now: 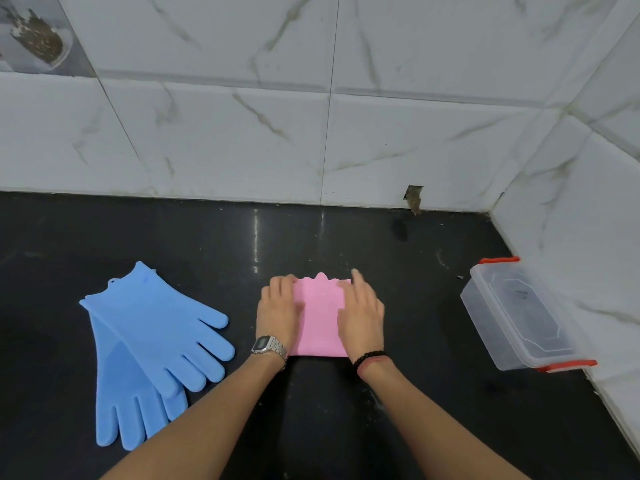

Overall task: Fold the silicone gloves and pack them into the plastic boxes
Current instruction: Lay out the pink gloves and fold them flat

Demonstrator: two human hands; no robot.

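No text, label, brand or number can be read anywhere. The watch [267, 344] on the left wrist, at about 7 o'clock from the pink glove [318, 317], has a small digital face, but its digits are too small and blurred to make out. The box [519, 315], at 3 o'clock from that glove, bears a faint dark mark on its lid; whether it is lettering cannot be told.
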